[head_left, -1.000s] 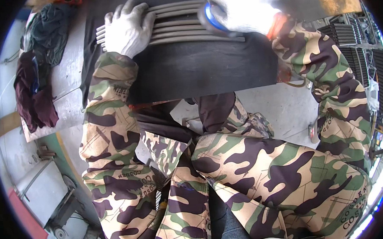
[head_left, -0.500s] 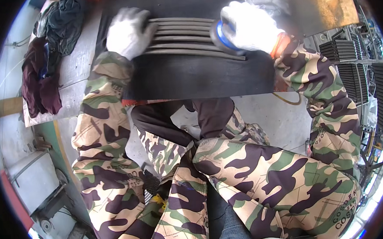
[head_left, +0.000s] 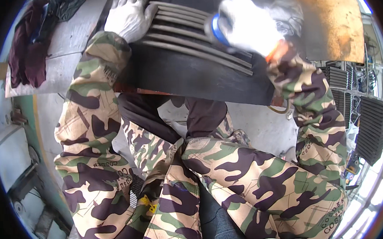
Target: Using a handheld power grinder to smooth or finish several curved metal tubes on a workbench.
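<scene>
Several slender grey rods (head_left: pixel 196 44) lie side by side on a black sheet (head_left: pixel 171 73) over the work table. My left hand (head_left: pixel 130 18), in a white glove, rests at their left ends with its fingers stretched out. Toward their right ends, my right hand (head_left: pixel 251 23) is closed on a round blue-rimmed thing (head_left: pixel 218 30), which is in contact with or just above the rods. Motion smears this hand, and its fingers partly hide the thing, so its exact kind cannot be made out.
Dark cloths (head_left: pixel 28 59) lie on the table's left side. A rusty brown plate (head_left: pixel 329 21) is at the right, beside crumpled clear plastic (head_left: pixel 287 10). Racks of dark ribbed parts (head_left: pixel 367 129) stand farther right. My camouflage-covered legs are below the table edge.
The whole view has tilted, so the rods now slope down to the right. Gaps between some rods look wider. My right hand still holds the blue-rimmed thing; my left hand stays at the left ends.
</scene>
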Motion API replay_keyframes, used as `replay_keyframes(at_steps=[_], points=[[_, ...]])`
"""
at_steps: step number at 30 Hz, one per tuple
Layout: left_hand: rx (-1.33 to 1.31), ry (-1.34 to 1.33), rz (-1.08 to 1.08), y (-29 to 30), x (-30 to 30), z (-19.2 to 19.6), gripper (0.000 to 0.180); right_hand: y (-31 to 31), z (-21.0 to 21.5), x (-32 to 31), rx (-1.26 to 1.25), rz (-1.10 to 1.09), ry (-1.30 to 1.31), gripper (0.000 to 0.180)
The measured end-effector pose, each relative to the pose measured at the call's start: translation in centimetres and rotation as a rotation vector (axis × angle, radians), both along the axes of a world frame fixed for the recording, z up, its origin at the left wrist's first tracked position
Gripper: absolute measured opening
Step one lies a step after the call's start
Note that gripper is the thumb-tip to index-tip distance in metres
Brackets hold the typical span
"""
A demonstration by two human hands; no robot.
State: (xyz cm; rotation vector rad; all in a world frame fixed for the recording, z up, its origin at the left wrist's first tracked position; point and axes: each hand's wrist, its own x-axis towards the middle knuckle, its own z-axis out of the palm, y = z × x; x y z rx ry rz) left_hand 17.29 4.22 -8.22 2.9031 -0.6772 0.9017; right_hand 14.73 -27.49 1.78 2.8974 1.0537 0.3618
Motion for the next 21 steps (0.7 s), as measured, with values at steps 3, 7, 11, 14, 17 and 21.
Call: replay_keyframes(at_steps=[3, 7, 11, 14, 17, 21], points=[[-0.143, 0.134, 0.073, -2.5, -0.1, 2.4, 0.052, 0.0, -0.9, 2.6, -0.001, -0.067, -0.021, 0.025], [-0.108, 0.037, 0.127, -2.7, -0.4, 2.0, 0.048, 2.1, -0.7, -0.3, 0.025, 0.042, -0.070, 0.023], [-0.113, 0.179, 0.144, -2.8, -0.9, 2.9, 0.050, 3.7, 0.7, 2.3, 0.111, 0.018, -0.114, 0.019], [-0.101, 0.115, 0.151, -2.8, -1.0, 1.9, 0.052, 3.7, 0.8, 1.7, 0.086, 0.035, -0.046, 0.019], [-0.110, 0.114, 0.154, -3.1, -1.2, 2.2, 0.052, 4.1, 1.6, -0.1, 0.062, 0.085, 0.002, 0.021], [-0.106, 0.165, 0.187, -3.2, -1.1, 2.5, 0.053, 4.8, 1.1, 2.3, 0.069, -0.007, -0.016, 0.021]])
